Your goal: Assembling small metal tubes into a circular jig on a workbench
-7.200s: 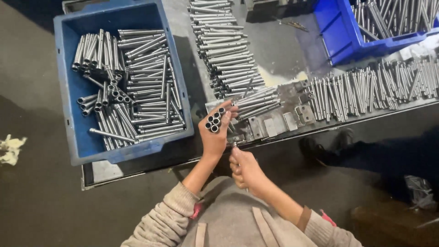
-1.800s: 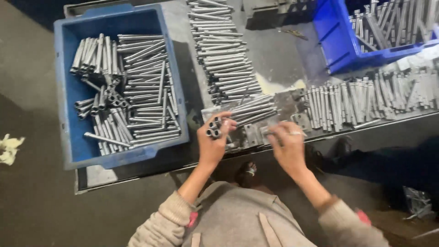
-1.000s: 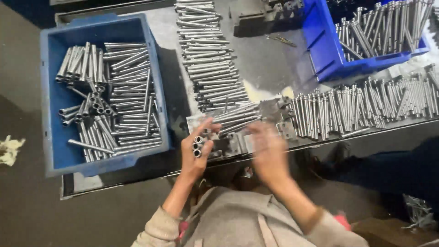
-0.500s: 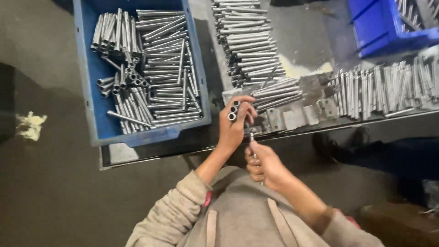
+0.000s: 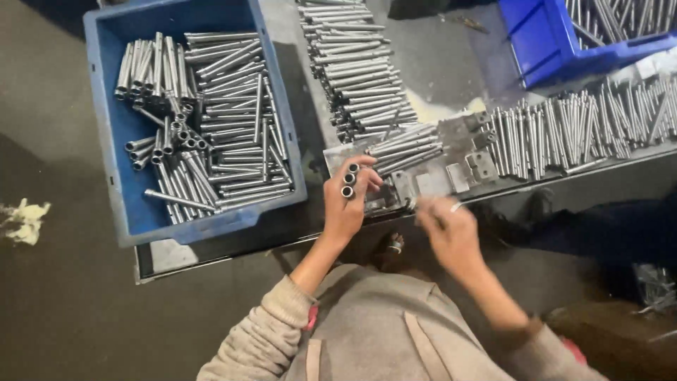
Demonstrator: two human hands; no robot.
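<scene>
Left hand point(image 5: 345, 204) clenches three steel tubes point(image 5: 348, 180), open ends up; right hand point(image 5: 451, 233) blurred beside them, its grip unreadable, nearer the loose tubes point(image 5: 405, 149) beyond the fingertips.

The person wears a grey-beige knitted top with ribbed, bulky long sleeves. The left sleeve point(image 5: 264, 339) is pushed up, bunching in thick folds below the elbow, with a strip of pink lining or an under-layer showing at its cuff. The right sleeve point(image 5: 546, 349) also sits pushed back, with a red-pink edge showing near it. Over the chest lies a smoother grey garment with two lighter, tan straps point(image 5: 423, 346) running down it. Both hands, left point(image 5: 345, 204) and right point(image 5: 451, 229), are bare, and the right appears blurred.
</scene>
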